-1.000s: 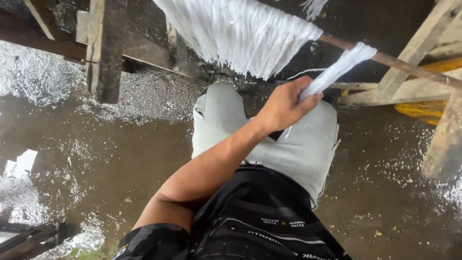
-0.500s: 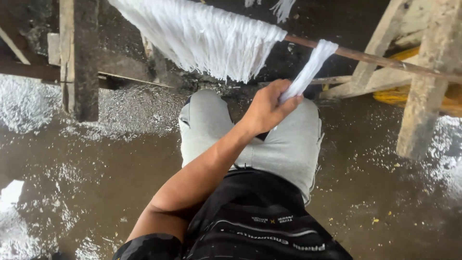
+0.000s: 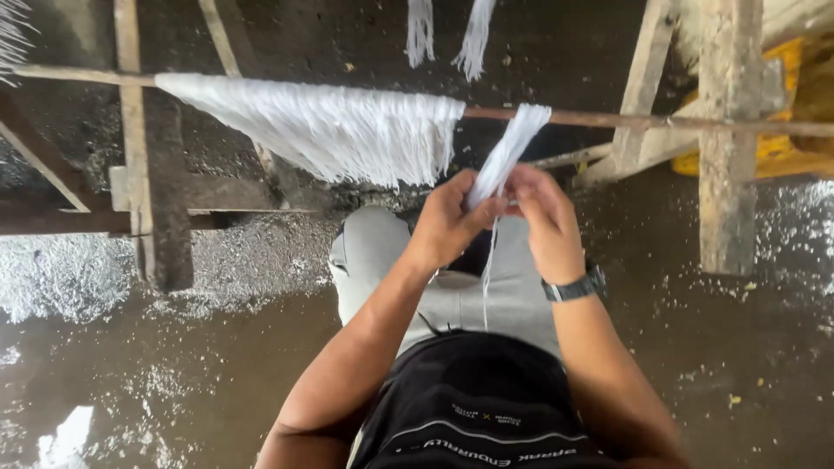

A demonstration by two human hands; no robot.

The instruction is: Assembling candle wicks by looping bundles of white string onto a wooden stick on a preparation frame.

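A bundle of white strands (image 3: 508, 155) hangs over a thin wooden pole (image 3: 608, 120). My left hand (image 3: 447, 221) grips the bundle's lower end. My right hand (image 3: 543, 213), with a dark watch on its wrist, pinches the same strands just to the right. A few thin strands (image 3: 488, 269) dangle below my hands over my grey trousers. Left of the bundle a wide sheet of white strands (image 3: 339, 130) is draped over the same pole.
Wooden posts (image 3: 730, 139) and a slanted brace (image 3: 638, 95) stand at the right, a wooden frame (image 3: 135, 174) at the left. The floor (image 3: 174, 365) is wet and brown with white foamy patches. Two more white strand bunches (image 3: 452, 35) hang farther back. Something yellow (image 3: 782, 148) lies at the far right.
My right hand has come into view and joined the left on the bundle. The view has shifted, so the pole and strands sit more centred.
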